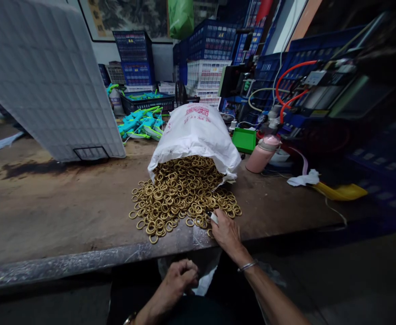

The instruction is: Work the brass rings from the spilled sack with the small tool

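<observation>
A heap of brass-coloured rings (171, 198) spills from the mouth of a white woven sack (198, 131) onto the table. At the heap's near right edge is my right hand (227, 232), its fingers bent down onto the rings. By those fingers shows a small white piece with a dark tip (213, 217); whether it is held or worn on a finger is unclear. Below the table edge, above my lap, my left hand (177, 282) is closed with its fingers curled in. Anything inside it is hidden. Behind it hangs whitish plastic (206, 280).
A pale ribbed panel (72, 90) stands at left. Turquoise and lime plastic parts (144, 123) lie behind the sack. To the right are a pink bottle (263, 153), a green tray (244, 140), a yellow scoop (342, 191) and a machine with red hoses (320, 90). Blue crates (135, 58) stack behind.
</observation>
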`<state>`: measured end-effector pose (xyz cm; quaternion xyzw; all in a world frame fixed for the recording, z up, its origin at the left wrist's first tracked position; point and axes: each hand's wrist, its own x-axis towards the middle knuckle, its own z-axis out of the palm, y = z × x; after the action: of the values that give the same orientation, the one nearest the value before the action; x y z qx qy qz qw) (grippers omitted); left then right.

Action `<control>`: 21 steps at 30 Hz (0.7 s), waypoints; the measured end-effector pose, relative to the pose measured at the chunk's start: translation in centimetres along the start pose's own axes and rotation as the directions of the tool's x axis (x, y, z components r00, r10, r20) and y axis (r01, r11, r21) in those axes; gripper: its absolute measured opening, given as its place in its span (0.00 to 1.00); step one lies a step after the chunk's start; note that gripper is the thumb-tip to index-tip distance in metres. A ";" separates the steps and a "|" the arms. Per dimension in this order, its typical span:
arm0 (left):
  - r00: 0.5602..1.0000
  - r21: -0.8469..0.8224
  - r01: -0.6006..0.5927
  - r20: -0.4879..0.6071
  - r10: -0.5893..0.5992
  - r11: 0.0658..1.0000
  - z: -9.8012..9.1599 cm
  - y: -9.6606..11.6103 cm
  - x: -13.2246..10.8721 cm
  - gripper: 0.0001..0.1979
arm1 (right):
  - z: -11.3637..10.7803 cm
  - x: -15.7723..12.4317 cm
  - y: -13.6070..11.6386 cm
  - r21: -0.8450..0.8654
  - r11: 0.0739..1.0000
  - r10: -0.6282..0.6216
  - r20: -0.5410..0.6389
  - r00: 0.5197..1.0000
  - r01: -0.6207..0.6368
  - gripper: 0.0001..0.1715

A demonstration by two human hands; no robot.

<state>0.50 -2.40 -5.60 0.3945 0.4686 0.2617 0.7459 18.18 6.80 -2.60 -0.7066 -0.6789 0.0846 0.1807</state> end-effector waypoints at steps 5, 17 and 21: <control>0.992 0.003 -0.066 -0.109 0.066 0.998 -0.1 1.6 0.1 0.17 | -0.2 -0.2 -0.2 -0.023 0.999 -0.048 0.024 0.999 0.048 0.06; 0.944 0.013 -0.221 -0.249 0.217 0.975 0.5 4.3 -1.0 0.14 | -0.2 -0.3 -0.2 0.194 0.980 -0.026 -0.031 0.999 0.031 0.06; 0.837 0.114 -0.366 -0.395 0.380 0.924 0.1 5.1 -0.3 0.12 | -0.4 -0.8 -2.3 0.413 0.909 -0.090 0.050 0.995 0.061 0.09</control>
<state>0.38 0.20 -1.15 0.4270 0.5328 0.4705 0.5589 16.17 5.96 -1.53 -0.6228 -0.6786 0.2421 0.3050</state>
